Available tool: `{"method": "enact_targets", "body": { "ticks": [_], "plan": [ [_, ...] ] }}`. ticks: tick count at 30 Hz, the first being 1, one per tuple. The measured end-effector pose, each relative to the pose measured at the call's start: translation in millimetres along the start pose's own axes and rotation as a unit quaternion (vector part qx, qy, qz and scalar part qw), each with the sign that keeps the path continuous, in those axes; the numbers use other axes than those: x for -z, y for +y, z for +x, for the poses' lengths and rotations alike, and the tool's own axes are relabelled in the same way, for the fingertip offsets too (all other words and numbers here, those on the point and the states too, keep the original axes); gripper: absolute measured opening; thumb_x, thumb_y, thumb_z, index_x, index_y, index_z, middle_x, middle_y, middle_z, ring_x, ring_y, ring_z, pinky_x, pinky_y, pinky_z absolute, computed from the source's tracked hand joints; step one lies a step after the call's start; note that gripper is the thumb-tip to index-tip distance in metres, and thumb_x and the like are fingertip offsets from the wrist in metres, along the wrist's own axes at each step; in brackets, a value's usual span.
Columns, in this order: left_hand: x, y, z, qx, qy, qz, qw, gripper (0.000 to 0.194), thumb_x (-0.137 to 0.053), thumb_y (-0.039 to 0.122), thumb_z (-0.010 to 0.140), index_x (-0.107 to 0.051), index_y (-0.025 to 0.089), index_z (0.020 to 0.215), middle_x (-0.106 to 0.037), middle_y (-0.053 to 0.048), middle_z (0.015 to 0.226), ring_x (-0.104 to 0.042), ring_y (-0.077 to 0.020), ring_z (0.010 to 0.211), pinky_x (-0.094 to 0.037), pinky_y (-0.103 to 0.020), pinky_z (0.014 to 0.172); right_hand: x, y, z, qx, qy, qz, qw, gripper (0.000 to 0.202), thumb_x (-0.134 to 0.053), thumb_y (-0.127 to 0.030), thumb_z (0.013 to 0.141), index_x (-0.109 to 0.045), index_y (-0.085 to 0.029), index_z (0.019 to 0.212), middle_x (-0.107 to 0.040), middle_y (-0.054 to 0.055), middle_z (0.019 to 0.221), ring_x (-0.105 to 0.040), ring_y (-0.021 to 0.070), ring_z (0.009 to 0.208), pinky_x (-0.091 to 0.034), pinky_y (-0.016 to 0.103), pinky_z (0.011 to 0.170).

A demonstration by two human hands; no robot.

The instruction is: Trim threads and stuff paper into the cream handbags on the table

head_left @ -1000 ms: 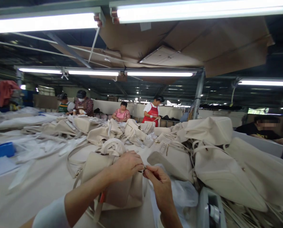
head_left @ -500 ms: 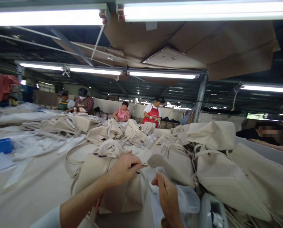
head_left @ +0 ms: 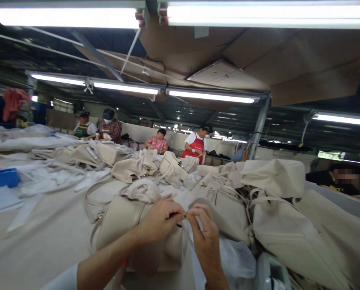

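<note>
My left hand [head_left: 160, 219] and my right hand [head_left: 205, 235] meet fingertip to fingertip over a beige handbag [head_left: 122, 217] lying on the table. Between the thumbs and forefingers sits a small metal fitting [head_left: 184, 214], pinched by both hands. The bag's straps loop out to the left. A clear plastic bag [head_left: 234, 253] lies under and to the right of my right hand.
Beige handbags [head_left: 276, 225] are piled at right and across the far table [head_left: 47, 237]. A blue tray [head_left: 1, 178] sits at the left edge. Several people work along the far side; one person in black sits at right. A white device [head_left: 270, 274] shows at bottom right.
My right hand dropped away from the left half a second ago, then came back up; both hands now pinch the small fitting together again. The view has tilted slightly.
</note>
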State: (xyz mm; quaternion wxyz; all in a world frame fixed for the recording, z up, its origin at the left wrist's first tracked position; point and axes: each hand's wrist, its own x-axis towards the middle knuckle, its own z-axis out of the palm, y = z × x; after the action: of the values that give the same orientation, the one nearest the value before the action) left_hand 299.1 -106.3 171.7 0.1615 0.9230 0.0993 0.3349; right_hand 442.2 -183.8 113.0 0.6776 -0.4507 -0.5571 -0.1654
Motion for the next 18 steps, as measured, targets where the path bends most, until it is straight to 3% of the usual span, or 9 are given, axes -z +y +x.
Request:
{"method": "enact_targets", "body": {
  "ticks": [3, 6, 8, 12, 18],
  "plan": [
    [-0.8, 0.6, -3.4, -0.014, 0.053, 0.012, 0.998, 0.02, -0.053, 0.019, 0.09, -0.065, 0.02, 0.074, -0.064, 0.004, 0.067, -0.06, -0.0138, 0.071, -0.033, -0.041, 0.113, 1.1, 13.6, -9.6, -0.087, 0.052, -0.037, 0.994, 0.032, -0.05, -0.048, 0.093, -0.064, -0.022, 0.079, -0.065, 0.005, 0.081, -0.062, 0.0214, 0.081, -0.049, 0.032, 0.075],
    [-5.9, -1.8, -7.8, -0.066, 0.121, 0.052, 0.989, 0.022, -0.051, 0.018, 0.091, -0.062, 0.02, 0.071, -0.062, 0.002, 0.064, -0.06, -0.0143, 0.068, -0.045, -0.036, 0.101, 10.6, 23.3, -17.7, -0.206, 0.025, -0.068, 0.976, 0.047, -0.042, -0.06, 0.091, -0.061, -0.022, 0.07, -0.065, 0.004, 0.067, -0.062, 0.0224, 0.067, -0.048, 0.034, 0.066],
    [-13.0, -4.7, -9.6, -0.11, 0.158, 0.088, 0.977, 0.024, -0.05, 0.014, 0.089, -0.059, 0.02, 0.068, -0.06, 0.001, 0.062, -0.058, -0.0137, 0.064, -0.048, -0.033, 0.095, 17.9, 18.6, -18.4, -0.217, 0.001, -0.078, 0.973, 0.048, -0.043, -0.061, 0.09, -0.066, -0.022, 0.074, -0.07, 0.006, 0.072, -0.065, 0.0233, 0.071, -0.049, 0.034, 0.07],
    [-29.0, -8.2, -8.9, -0.172, 0.197, 0.153, 0.953, 0.024, -0.047, 0.013, 0.092, -0.062, 0.02, 0.074, -0.062, -0.001, 0.064, -0.059, -0.0152, 0.066, -0.051, -0.032, 0.089, 25.6, -9.2, -7.3, -0.173, -0.016, -0.079, 0.982, 0.041, -0.057, -0.055, 0.083, -0.076, -0.023, 0.099, -0.077, 0.008, 0.101, -0.07, 0.0254, 0.092, -0.05, 0.034, 0.084],
    [-33.6, -6.7, -8.2, -0.218, 0.195, 0.196, 0.936, 0.024, -0.043, 0.015, 0.097, -0.063, 0.017, 0.084, -0.061, -0.003, 0.067, -0.058, -0.0169, 0.07, -0.053, -0.032, 0.087, 24.9, -29.0, 10.8, -0.304, -0.104, 0.037, 0.946, 0.032, -0.066, -0.053, 0.074, -0.076, -0.022, 0.072, -0.074, 0.006, 0.073, -0.069, 0.0245, 0.072, -0.052, 0.033, 0.07]
  ]
}}
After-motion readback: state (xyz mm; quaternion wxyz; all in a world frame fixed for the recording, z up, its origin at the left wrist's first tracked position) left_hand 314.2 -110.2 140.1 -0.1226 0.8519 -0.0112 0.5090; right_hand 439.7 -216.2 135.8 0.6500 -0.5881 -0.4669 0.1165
